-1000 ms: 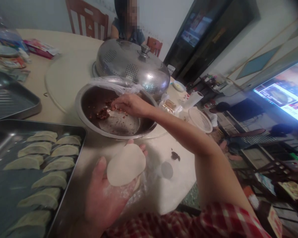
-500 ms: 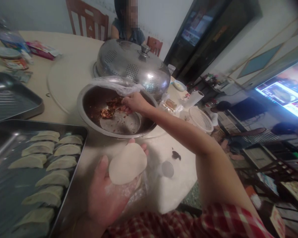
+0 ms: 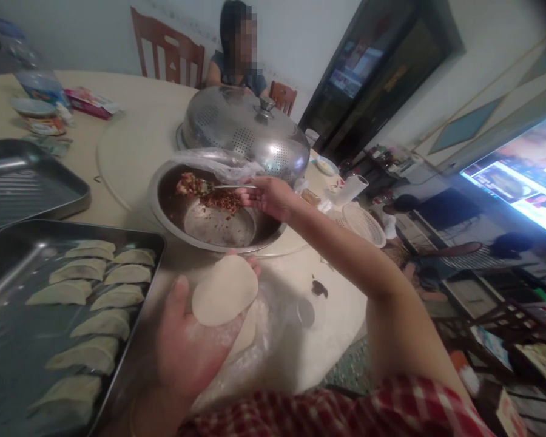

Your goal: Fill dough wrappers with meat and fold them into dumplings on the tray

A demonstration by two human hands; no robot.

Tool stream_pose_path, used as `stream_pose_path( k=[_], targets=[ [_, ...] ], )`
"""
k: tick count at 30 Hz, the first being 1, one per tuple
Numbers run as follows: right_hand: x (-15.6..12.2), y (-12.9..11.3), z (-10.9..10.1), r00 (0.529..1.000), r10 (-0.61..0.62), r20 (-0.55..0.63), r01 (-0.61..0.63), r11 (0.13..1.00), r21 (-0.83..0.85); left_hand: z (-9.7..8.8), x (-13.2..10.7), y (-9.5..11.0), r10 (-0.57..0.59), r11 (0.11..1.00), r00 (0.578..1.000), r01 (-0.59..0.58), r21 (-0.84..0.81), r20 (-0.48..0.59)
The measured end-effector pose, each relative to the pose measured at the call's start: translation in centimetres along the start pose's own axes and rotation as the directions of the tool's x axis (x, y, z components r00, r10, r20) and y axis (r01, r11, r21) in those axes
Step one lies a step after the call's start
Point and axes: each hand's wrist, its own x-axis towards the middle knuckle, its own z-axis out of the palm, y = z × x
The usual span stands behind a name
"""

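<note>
My left hand (image 3: 188,352) lies palm up near the table's front edge, with a round white dumpling wrapper (image 3: 224,290) resting flat on its fingers. My right hand (image 3: 267,195) reaches over the steel bowl (image 3: 164,209) and is closed on a thin metal spoon (image 3: 222,186). The spoon's tip sits in the reddish meat filling (image 3: 212,194) heaped at the bowl's far side. A clear plastic bag (image 3: 218,161) drapes over the bowl's far rim.
A steel tray (image 3: 150,243) at the left holds several folded dumplings (image 3: 93,303). A second tray (image 3: 27,182) lies behind it. A perforated steel dome lid (image 3: 246,130) stands behind the bowl. A person sits across the table. A white basket (image 3: 361,223) is at the right.
My right hand has drawn back to the bowl's right side and lifted the spoon's handle level. The filling now lies heaped toward the far rim. My left hand with the wrapper barely moved.
</note>
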Motion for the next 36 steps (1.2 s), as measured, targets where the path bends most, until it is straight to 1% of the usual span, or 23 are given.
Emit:
stream_pose_path(
  k=[3,6,9,12,14,16,18,20,22,23,25,26,27,30,32,34,36],
  targets=[
    [-4.2,-0.8,-2.1,0.999,-0.035,0.002,0.035,0.998,0.043,0.5,0.1,0.2,0.024,0.999,0.994,-0.027,-0.027,-0.11],
    [-9.1,-0.7,-3.9,0.994,-0.104,0.029,0.104,0.995,0.0,1.2,0.1,0.2,-0.008,0.998,0.985,-0.004,-0.07,-0.17],
    [-13.3,0.0,-5.1,0.975,-0.193,0.106,0.201,0.978,-0.064,1.9,0.0,0.0,0.034,0.999,0.977,-0.042,-0.034,-0.211],
    [-16.0,1.1,-5.6,0.956,-0.236,0.174,0.259,0.957,-0.128,2.6,0.2,-0.5,0.086,0.996,0.963,-0.083,0.024,-0.255],
    [-17.0,1.9,-5.6,0.943,-0.271,0.194,0.306,0.933,-0.188,2.9,0.2,-0.8,0.093,0.995,0.953,-0.083,0.046,-0.287],
    [-17.6,2.5,-5.7,0.92,-0.336,0.202,0.382,0.882,-0.275,3.1,0.3,-1.1,0.093,0.995,0.946,-0.078,0.063,-0.309],
    [-18.2,2.9,-5.7,0.882,-0.416,0.22,0.471,0.793,-0.387,3.1,0.3,-1.2,0.093,0.994,0.948,-0.073,0.078,-0.304],
    [-18.9,3.1,-5.6,0.838,-0.481,0.259,0.54,0.662,-0.519,2.8,0.3,-1.3,0.082,0.995,0.957,-0.062,0.078,-0.278],
    [-19.6,3.1,-5.4,0.771,-0.533,0.348,0.611,0.467,-0.639,2.4,0.4,-1.2,0.063,0.996,0.966,-0.044,0.081,-0.252],
    [-20.0,3.1,-5.2,0.725,-0.555,0.407,0.647,0.349,-0.677,2.1,0.4,-1.2,0.056,0.996,0.969,-0.036,0.088,-0.242],
    [-20.6,3.1,-4.7,0.618,-0.581,0.53,0.709,0.119,-0.695,1.6,0.5,-1.0,0.038,0.994,0.975,-0.016,0.104,-0.219],
    [-20.9,3.1,-4.5,0.572,-0.583,0.577,0.724,0.029,-0.689,1.2,0.6,-1.0,0.028,0.994,0.979,-0.007,0.108,-0.203],
    [-21.1,3.1,-4.2,0.537,-0.581,0.611,0.731,-0.04,-0.681,1.0,0.6,-0.9,0.018,0.995,0.983,0.001,0.103,-0.184],
    [-21.6,3.1,-3.6,0.466,-0.568,0.679,0.734,-0.18,-0.655,0.4,0.9,-0.8,-0.003,0.997,0.988,0.015,0.076,-0.157],
    [-21.8,3.2,-3.3,0.427,-0.548,0.719,0.728,-0.262,-0.633,0.3,1.0,-0.8,0.004,0.996,0.981,0.013,0.086,-0.194],
    [-22.0,3.5,-3.2,0.401,-0.522,0.753,0.712,-0.338,-0.615,0.5,1.1,-0.9,0.029,0.994,0.967,-0.001,0.111,-0.252],
    [-22.0,3.8,-3.1,0.391,-0.488,0.78,0.692,-0.403,-0.599,0.9,1.2,-1.0,0.037,0.993,0.959,-0.004,0.118,-0.282]
  ],
)
